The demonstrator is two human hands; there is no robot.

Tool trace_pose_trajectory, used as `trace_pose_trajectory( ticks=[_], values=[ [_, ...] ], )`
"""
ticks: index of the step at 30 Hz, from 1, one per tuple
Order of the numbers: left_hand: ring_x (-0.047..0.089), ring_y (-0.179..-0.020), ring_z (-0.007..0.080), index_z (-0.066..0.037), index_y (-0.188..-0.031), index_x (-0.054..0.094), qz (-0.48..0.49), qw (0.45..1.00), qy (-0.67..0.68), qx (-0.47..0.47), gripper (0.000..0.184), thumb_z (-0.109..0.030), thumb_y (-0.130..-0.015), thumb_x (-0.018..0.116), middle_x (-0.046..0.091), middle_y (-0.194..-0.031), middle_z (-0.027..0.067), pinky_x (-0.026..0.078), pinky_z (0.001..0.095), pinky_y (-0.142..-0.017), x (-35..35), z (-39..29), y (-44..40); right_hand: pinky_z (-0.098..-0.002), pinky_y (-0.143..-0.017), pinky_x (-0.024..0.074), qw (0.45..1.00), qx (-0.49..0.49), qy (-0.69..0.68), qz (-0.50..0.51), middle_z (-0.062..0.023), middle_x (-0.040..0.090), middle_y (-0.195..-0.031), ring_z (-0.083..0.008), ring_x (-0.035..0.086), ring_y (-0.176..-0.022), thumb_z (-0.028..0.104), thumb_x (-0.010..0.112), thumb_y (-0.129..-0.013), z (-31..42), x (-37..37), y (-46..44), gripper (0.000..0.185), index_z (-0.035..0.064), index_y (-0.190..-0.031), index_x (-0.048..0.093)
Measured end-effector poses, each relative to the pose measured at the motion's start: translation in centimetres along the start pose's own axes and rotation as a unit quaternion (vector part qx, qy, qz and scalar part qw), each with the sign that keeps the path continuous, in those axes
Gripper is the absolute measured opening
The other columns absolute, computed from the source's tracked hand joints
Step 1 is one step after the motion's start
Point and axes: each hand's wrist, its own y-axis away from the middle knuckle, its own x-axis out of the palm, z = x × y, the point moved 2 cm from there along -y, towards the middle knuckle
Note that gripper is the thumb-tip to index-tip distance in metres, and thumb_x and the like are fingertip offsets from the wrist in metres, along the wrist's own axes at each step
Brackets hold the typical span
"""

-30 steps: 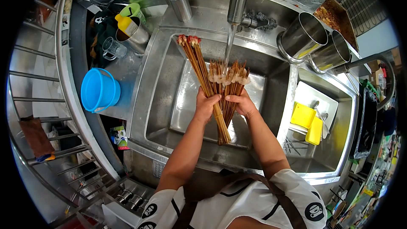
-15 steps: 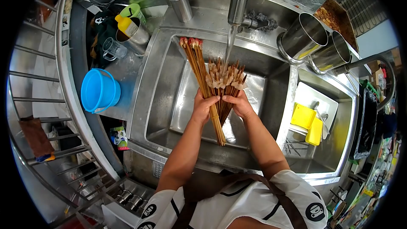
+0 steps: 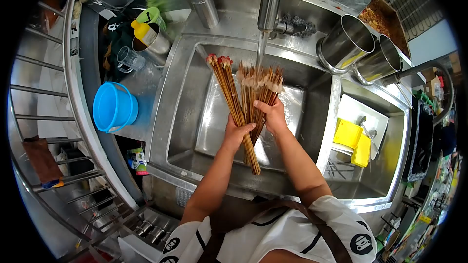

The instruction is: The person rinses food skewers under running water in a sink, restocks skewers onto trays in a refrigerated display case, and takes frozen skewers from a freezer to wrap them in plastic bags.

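Observation:
Over the large steel sink (image 3: 187, 112), I hold two bunches of thin wooden skewers. My left hand (image 3: 236, 133) is closed round the lower part of the bunch with red pieces at its tips (image 3: 225, 80). My right hand (image 3: 273, 116) grips the other bunch, which has pale pieces near its pointed ends (image 3: 263, 85). The lower sticks of the two bunches cross near my left hand. A water stream (image 3: 262, 51) falls from the steel tap (image 3: 271, 7) behind the pale-tipped skewers.
A blue bucket (image 3: 115, 107), a glass mug (image 3: 130, 60) and a yellow bottle (image 3: 143, 32) stand left of the sink. Two steel cylinders (image 3: 347, 44) lean at the back right. Yellow containers (image 3: 347, 134) and spoons lie in the smaller right basin (image 3: 370, 180).
My left hand has moved down the red-tipped skewers, and that bunch sits slightly lower. My right hand has shifted a little up the pale-tipped bunch, so the hands are farther apart.

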Motion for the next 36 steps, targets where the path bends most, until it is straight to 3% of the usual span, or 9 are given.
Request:
trace_pose_trajectory(
  ticks=[5, 9, 12, 17, 24, 28, 30, 33, 36],
  values=[
    [0.056, -0.094, 0.0188, -0.002, -0.118, 0.037, 0.033, 0.999, 0.018, -0.011, 0.059, 0.004, -0.068, 0.068, 0.054, -0.103, 0.0086, 0.048, 0.0313, -0.081, 0.6, 1.1, -0.1, -0.0303, -0.083, 0.0466, 0.999, -0.011, -0.043, -0.021, -0.0072, 0.058, -0.103, -0.0171, 0.057, -0.091, 0.003, 0.062, -0.079, 0.5, 1.6, -0.2, 0.041, 0.0009, -0.117, 0.047],
    [0.058, -0.086, 0.0171, -0.003, -0.115, 0.035, 0.052, 0.998, 0.025, 0.019, 0.060, 0.002, -0.067, 0.071, 0.056, -0.100, 0.0083, 0.050, 0.0294, -0.072, 1.1, 1.5, -0.3, -0.0335, -0.098, 0.0352, 0.996, -0.033, -0.085, 0.002, -0.0137, 0.040, -0.130, -0.0228, 0.042, -0.118, 0.006, 0.060, -0.082, 0.7, 2.0, -0.1, 0.069, 0.0028, -0.139, 0.020],
    [0.061, -0.074, 0.0197, -0.003, -0.112, 0.039, -0.031, 0.994, 0.096, -0.035, 0.049, 0.003, -0.072, 0.067, 0.059, -0.092, 0.0098, 0.051, 0.0303, -0.065, 1.8, -0.2, 0.7, -0.0369, -0.109, 0.0168, 0.999, -0.019, -0.024, 0.026, -0.0213, 0.017, -0.146, -0.0298, 0.016, -0.136, 0.018, 0.060, -0.085, 1.3, 1.4, -1.0, 0.079, 0.0027, -0.143, 0.009],
    [0.061, -0.078, 0.0208, -0.003, -0.111, 0.039, 0.003, 0.995, 0.084, -0.047, 0.047, 0.002, -0.073, 0.066, 0.058, -0.093, 0.0107, 0.052, 0.0304, -0.067, 1.4, -0.8, 1.7, -0.0360, -0.110, 0.0138, 0.916, -0.268, 0.247, -0.168, -0.0233, 0.012, -0.147, -0.0301, 0.013, -0.137, 0.032, 0.054, -0.088, 8.4, -2.7, -8.9, 0.078, -0.0039, -0.141, 0.009],
    [0.059, -0.083, 0.0181, -0.005, -0.113, 0.037, -0.011, 0.996, 0.088, -0.013, 0.049, 0.002, -0.074, 0.066, 0.057, -0.096, 0.0087, 0.050, 0.0297, -0.072, 1.7, -0.6, 2.6, -0.0339, -0.111, 0.0091, 0.834, -0.353, 0.415, -0.086, -0.0234, 0.006, -0.147, -0.0303, 0.008, -0.137, 0.027, 0.057, -0.084, 13.9, 3.0, -13.0, 0.085, -0.0065, -0.140, 0.001],
    [0.059, -0.083, 0.0170, -0.005, -0.113, 0.037, -0.023, 0.998, 0.063, 0.016, 0.049, 0.002, -0.075, 0.066, 0.057, -0.097, 0.0076, 0.050, 0.0298, -0.074, 1.7, -1.2, 3.4, -0.0339, -0.108, 0.0192, 0.911, -0.270, 0.308, -0.049, -0.0267, 0.020, -0.143, -0.0308, 0.019, -0.135, 0.035, 0.061, -0.082, 12.4, -0.1, -7.2, 0.088, -0.0059, -0.140, 0.009],
    [0.061, -0.084, 0.0201, -0.003, -0.113, 0.038, -0.033, 0.996, 0.063, 0.056, 0.043, -0.001, -0.079, 0.063, 0.058, -0.098, 0.0100, 0.050, 0.0309, -0.073, 2.0, -1.6, 3.9, -0.0362, -0.102, 0.0288, 0.964, -0.023, 0.264, 0.008, -0.0182, 0.033, -0.139, -0.0279, 0.034, -0.126, 0.034, 0.061, -0.082, 7.8, -3.1, -1.7, 0.079, 0.0020, -0.141, 0.019],
    [0.060, -0.086, 0.0192, -0.004, -0.114, 0.037, -0.034, 0.993, 0.073, 0.090, 0.044, -0.002, -0.079, 0.064, 0.057, -0.101, 0.0097, 0.050, 0.0303, -0.073, 2.7, -1.5, 4.7, -0.0401, -0.088, 0.0406, 0.938, 0.292, 0.137, 0.129, -0.0130, 0.046, -0.124, -0.0217, 0.046, -0.110, 0.044, 0.059, -0.083, 1.6, -2.9, 10.4, 0.078, 0.0052, -0.139, 0.020],
    [0.059, -0.086, 0.0173, -0.005, -0.116, 0.036, -0.034, 0.994, 0.032, 0.103, 0.046, -0.002, -0.079, 0.064, 0.056, -0.102, 0.0091, 0.050, 0.0296, -0.072, 3.4, -1.9, 6.5, -0.0369, -0.072, 0.0484, 0.927, 0.315, 0.003, 0.201, -0.0165, 0.053, -0.111, -0.0245, 0.059, -0.089, 0.031, 0.067, -0.080, 0.7, -1.5, 15.8, 0.079, 0.0046, -0.137, 0.020]
  ],
)
